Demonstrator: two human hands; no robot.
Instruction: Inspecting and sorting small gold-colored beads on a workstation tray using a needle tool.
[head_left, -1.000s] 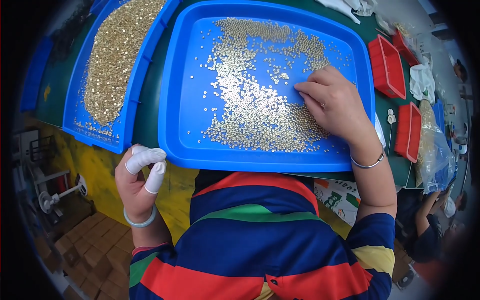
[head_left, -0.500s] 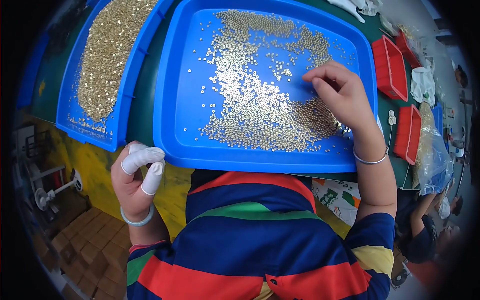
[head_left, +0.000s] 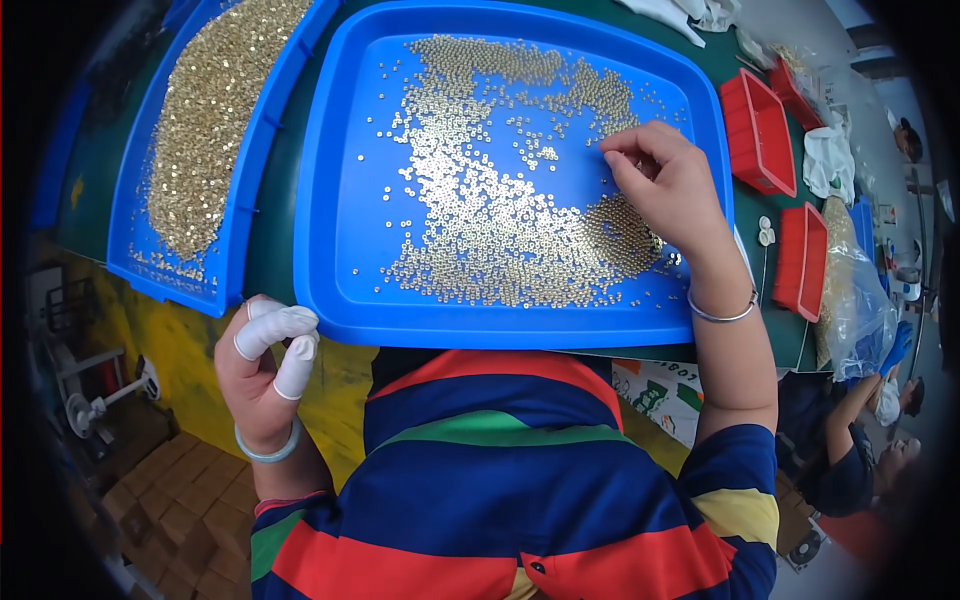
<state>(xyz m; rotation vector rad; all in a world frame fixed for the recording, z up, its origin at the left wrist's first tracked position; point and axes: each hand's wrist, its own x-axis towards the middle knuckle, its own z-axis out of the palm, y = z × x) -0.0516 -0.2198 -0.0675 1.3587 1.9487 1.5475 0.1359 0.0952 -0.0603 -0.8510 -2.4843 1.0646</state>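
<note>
A large blue tray (head_left: 345, 200) holds many small gold ring-shaped pieces (head_left: 450, 190), spread in a loose, uneven layer with bare patches. Over the tray's right half hovers my right hand (head_left: 670, 185), thumb and forefinger brought together. Whatever sits between those fingertips, if anything, is too small to make out. Beneath it lies a denser, shaded patch of the pieces. My left hand (head_left: 262, 365) is at the tray's near left corner, white finger covers on its thumb and finger. Those tips are pressed close together beside the rim; anything between them is hidden.
A second blue tray (head_left: 232, 240), heaped with gold pieces (head_left: 210, 120), stands at the left. Red bins (head_left: 755, 130) and a clear plastic bag (head_left: 860, 300) line the right side. Further right, another person's arm (head_left: 850, 405) reaches toward the bag.
The view has shifted slightly, so the trays appear a little further left. My right hand has moved slightly right over the large tray. My left hand stays by the corner.
</note>
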